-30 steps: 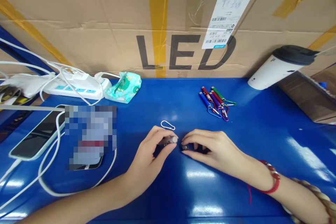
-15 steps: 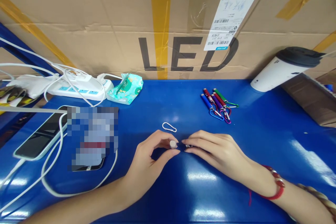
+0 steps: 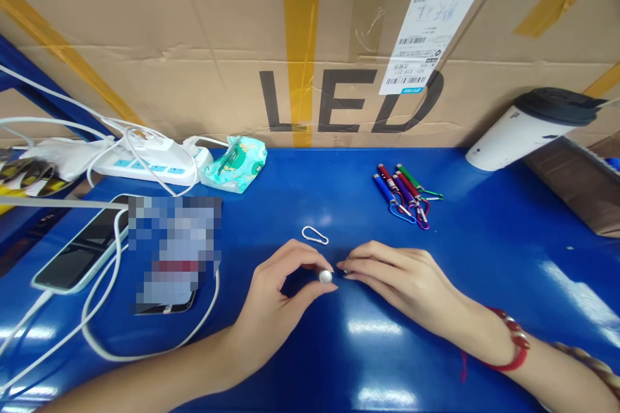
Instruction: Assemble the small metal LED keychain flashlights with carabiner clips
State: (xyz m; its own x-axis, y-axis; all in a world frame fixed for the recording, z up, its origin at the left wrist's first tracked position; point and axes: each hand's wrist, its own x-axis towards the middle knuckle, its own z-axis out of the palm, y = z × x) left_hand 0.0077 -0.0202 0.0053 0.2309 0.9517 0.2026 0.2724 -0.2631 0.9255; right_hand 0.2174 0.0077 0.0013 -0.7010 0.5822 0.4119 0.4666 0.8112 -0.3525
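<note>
Big black "LED" is printed on the cardboard box across the top of the frame; its white shipping label at upper right has barcodes, text too small to read. At centre, low on the blue worktop, the left hand pinches a small silver-tipped cylinder (prob. a mini flashlight part) btwn thumb and forefinger. The right hand lies curled, fingertips just beside that tip; what it grips is hidden. A silver carabiner clip lies just above; coloured keychain flashlights at centre right.
</note>
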